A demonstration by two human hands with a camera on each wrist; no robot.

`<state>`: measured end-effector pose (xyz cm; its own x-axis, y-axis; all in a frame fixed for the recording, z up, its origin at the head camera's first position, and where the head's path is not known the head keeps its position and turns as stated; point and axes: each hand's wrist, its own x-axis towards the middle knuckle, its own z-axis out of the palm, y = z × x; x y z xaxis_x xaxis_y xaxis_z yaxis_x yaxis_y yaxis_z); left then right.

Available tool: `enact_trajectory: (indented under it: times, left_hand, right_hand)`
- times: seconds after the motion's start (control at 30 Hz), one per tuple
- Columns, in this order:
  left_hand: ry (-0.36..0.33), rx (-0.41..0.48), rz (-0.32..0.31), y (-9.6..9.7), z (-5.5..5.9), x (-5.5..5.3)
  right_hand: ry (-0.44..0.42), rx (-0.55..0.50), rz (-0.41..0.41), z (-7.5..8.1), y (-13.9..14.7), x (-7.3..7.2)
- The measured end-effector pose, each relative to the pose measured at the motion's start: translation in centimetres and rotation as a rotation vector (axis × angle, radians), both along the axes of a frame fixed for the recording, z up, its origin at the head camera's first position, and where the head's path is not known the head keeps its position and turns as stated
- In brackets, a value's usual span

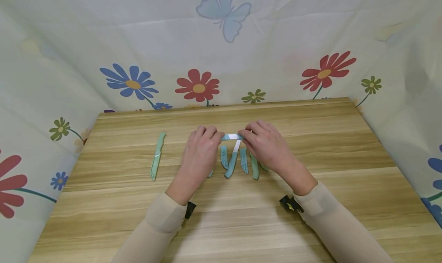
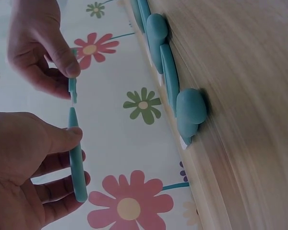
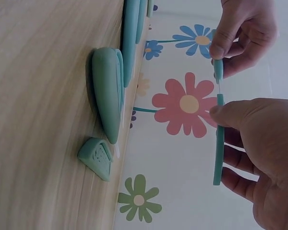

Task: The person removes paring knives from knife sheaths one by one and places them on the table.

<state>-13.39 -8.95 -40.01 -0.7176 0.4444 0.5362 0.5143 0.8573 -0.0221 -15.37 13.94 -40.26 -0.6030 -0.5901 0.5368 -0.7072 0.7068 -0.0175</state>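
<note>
My left hand (image 1: 201,151) pinches the blue handle (image 2: 77,165) of a small knife, held level above the table. From the other side my right hand (image 1: 267,146) pinches a slim blue blade sheath (image 3: 219,160). A short length of white blade (image 1: 233,136) shows between handle and sheath, its tip end hidden by the sheath and right fingers. Just below the hands lie a bare blue knife (image 1: 231,167), a blue sheath (image 1: 224,157) and another blue sheath (image 1: 244,161). A green knife (image 1: 254,167) and a green sheath (image 3: 96,158) lie partly beneath my right hand.
A green knife in its sheath (image 1: 157,157) lies apart on the left of the wooden table (image 1: 114,190). The end of another blue handle (image 1: 210,173) peeks out beside my left wrist. A flowered cloth (image 1: 165,40) hangs behind the table's far edge.
</note>
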Motion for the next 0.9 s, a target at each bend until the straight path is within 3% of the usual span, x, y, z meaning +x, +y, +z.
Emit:
enact_trajectory:
  times: [0.4,0.9]
  left_hand:
    - [-0.035,-0.014,0.019,-0.06,0.10,-0.08]
    - [-0.023,-0.006,0.022,-0.40,0.13,-0.21]
  right_hand:
    - [-0.011,0.002,-0.001,0.17,0.21,0.02]
    - [-0.016,0.012,-0.011,0.31,0.34,-0.07]
